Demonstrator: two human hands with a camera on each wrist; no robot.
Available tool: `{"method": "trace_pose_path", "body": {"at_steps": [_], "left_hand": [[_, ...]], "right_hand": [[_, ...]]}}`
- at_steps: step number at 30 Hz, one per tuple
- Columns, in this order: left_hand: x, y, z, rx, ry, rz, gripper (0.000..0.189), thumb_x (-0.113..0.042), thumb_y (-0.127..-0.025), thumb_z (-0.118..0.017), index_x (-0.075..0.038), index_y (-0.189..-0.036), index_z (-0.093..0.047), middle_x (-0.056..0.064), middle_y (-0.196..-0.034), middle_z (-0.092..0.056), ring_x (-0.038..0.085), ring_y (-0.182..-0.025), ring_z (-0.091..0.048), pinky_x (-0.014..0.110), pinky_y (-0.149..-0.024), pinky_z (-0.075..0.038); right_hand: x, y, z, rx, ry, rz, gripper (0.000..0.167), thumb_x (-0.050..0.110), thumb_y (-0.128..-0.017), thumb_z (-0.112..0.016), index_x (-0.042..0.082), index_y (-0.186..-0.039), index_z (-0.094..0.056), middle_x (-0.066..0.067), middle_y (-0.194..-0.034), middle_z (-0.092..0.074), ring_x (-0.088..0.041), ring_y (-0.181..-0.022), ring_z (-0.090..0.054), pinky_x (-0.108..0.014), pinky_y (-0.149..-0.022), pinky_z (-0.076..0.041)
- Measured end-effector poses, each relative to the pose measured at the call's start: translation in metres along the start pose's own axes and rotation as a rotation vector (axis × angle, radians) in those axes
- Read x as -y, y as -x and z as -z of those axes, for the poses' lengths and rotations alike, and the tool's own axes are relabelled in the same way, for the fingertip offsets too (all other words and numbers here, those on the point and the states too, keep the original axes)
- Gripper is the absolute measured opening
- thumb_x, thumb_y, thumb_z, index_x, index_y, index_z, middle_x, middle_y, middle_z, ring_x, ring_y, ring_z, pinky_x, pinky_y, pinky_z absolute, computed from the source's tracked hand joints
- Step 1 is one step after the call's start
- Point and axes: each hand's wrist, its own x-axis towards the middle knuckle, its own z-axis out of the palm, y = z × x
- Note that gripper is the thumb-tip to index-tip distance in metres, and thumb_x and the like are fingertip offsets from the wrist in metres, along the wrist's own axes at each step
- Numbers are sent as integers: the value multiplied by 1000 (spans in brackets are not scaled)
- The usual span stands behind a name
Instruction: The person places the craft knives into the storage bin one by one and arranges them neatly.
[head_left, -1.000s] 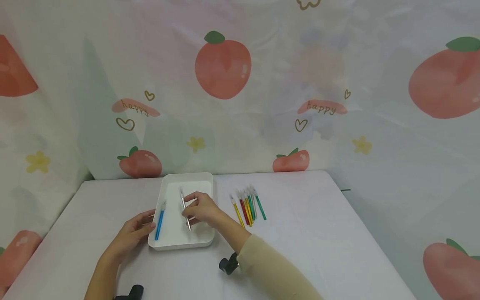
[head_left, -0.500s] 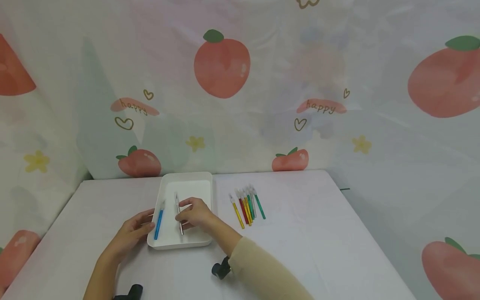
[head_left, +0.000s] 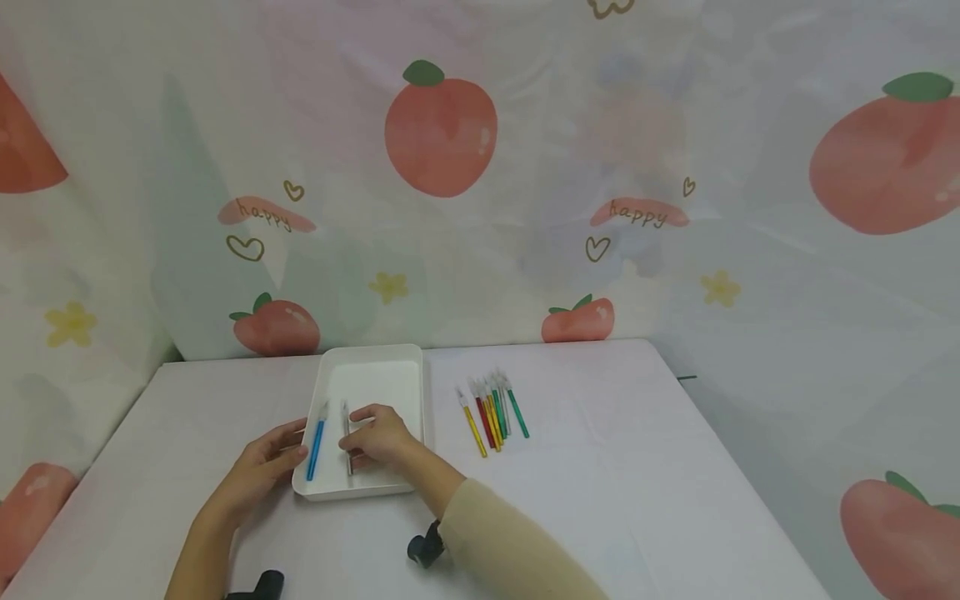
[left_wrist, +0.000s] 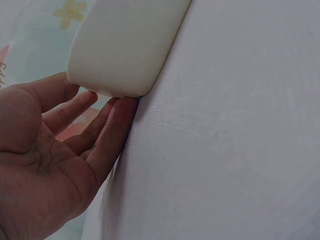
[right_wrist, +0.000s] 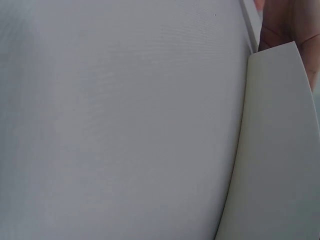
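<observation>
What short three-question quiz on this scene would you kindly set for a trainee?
1. What colour is the pen-like tool that the right hand holds?
2. Where does the blue tool lie?
A) Beside the tray
B) Inside the tray
C) In the left hand
3. True or false: the left hand touches the tray.

Key: 1. Silver. 2. B. 3. True.

The table [head_left: 622, 475] has a white top. On it sits a shallow white tray [head_left: 378, 375], and to its right lie several slim, colourful pen-like tools [head_left: 493, 419].
</observation>
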Motion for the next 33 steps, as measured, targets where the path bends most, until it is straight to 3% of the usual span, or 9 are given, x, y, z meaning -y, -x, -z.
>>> {"method": "trace_pose_path", "body": {"at_steps": [7, 15, 29, 33], "left_hand": [[1, 0, 0, 12, 11, -2, 64, -32, -101, -59, -5, -153, -34, 25, -151, -41, 40, -136, -47, 36, -100, -52], [0, -1, 2, 14, 10, -3, 64, -32, -101, -59, -4, -153, -34, 26, -151, -41, 40, -136, -46, 35, -100, -52], [1, -1, 1, 9, -7, -11, 64, -32, -101, -59, -5, -153, -35, 25, -150, -43, 40, -136, -46, 35, -101, -52], [0, 0, 2, 7, -7, -2, 63, -31, -101, -59, -5, -153, -35, 25, -151, -43, 39, -136, -46, 34, -100, -52]], "right_hand": [[-2, -1, -9, -59, 27, -11, 38, 5, -82, -79, 9, -116, -62, -4, -76, -70, -14, -60, -68, -26, -57, -58], [2, -1, -14, -90, 48, -3, 38, 2, -80, -80, 8, -115, -63, -5, -76, -68, -17, -61, -68, -29, -59, -60], [0, -2, -18, -37, 18, 21, 39, -4, -81, -73, 8, -118, -65, -2, -80, -68, -14, -57, -64, -24, -54, -57], [0, -1, -16, -24, -2, 34, 38, -3, -82, -73, 8, -117, -65, -4, -84, -69, -16, -62, -67, -27, -57, -59]]}}
